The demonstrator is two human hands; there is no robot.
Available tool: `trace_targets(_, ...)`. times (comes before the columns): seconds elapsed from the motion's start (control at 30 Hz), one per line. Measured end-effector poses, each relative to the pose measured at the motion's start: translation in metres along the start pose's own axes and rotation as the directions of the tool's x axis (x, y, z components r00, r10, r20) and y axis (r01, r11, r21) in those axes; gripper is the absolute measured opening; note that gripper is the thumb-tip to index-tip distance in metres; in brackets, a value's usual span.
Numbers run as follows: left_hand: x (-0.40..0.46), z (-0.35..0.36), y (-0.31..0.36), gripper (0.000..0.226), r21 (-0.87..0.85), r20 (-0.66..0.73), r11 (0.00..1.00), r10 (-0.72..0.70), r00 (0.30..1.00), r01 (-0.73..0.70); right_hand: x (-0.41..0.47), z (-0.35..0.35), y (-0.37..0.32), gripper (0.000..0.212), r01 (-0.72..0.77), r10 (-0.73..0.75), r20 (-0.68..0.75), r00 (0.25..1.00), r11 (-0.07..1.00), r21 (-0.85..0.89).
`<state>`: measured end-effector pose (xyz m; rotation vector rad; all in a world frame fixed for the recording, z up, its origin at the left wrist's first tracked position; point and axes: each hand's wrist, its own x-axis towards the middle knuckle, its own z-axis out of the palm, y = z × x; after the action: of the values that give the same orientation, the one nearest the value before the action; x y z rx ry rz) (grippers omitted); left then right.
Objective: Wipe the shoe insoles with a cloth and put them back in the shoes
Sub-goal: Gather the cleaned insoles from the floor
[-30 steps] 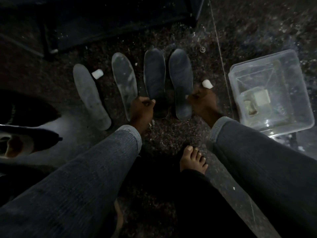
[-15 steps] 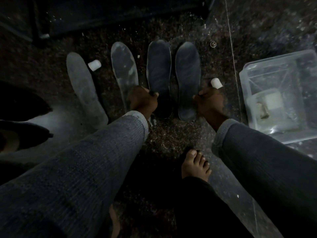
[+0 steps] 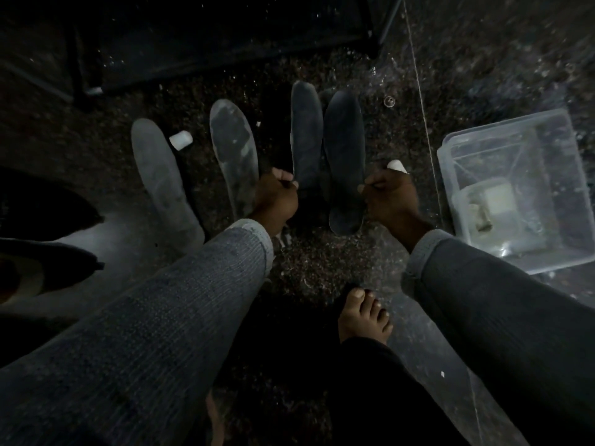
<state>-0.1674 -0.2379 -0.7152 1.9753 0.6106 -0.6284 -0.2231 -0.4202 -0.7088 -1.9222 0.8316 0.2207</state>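
Four flat insoles lie in a row on the speckled floor: two pale grey insoles (image 3: 164, 175) (image 3: 233, 152) and two dark charcoal insoles (image 3: 306, 133) (image 3: 344, 149). Two small white rolled wads (image 3: 181, 140) (image 3: 396, 165) show. One clear plastic tub (image 3: 502, 140) stands at the right, and one dark shoe (image 3: 48, 262) lies at the left edge.

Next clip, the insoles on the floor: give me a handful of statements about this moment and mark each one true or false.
1. Four insoles lie in a row on the floor. True: two pale insoles on the left, two dark insoles on the right.
2. The left hand pinches the edge of a dark insole. True.
3. The right hand is flat and holds nothing. False: it is curled round a small white wad.
4. The clear plastic tub sits to the left of the insoles. False: it sits to their right.
5. A second small white piece lies between the two pale insoles. True.
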Motion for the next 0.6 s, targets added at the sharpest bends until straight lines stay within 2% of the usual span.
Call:
trace_targets(0.1, -0.010, -0.014, 0.010, 0.027, -0.061, 0.036, 0.998, 0.006, 0.999, -0.003, -0.009, -0.014, -0.018, 0.005, 0.002, -0.002, -0.002, 1.000, 1.000, 0.007)
trace_targets(0.23, -0.034, -0.046, 0.040, 0.026, -0.157, 0.008, 0.987, 0.044, 0.999, -0.042, -0.018, -0.034, -0.053, 0.018, -0.002, -0.002, 0.088, 0.996, 0.999, 0.047)
trace_targets(0.33, -0.058, -0.073, 0.066, 0.023, -0.194, -0.008, 0.978, 0.076, 0.997, -0.076, -0.031, -0.051, -0.087, 0.011, 0.003, -0.028, 0.127, 0.992, 0.981, 0.192)
trace_targets(0.6, -0.131, -0.134, 0.137, 0.020, -0.319, 0.025, 0.938, 0.149, 0.989, -0.133, -0.082, -0.101, -0.181, 0.018, 0.030, -0.101, 0.164, 0.981, 0.921, 0.388)
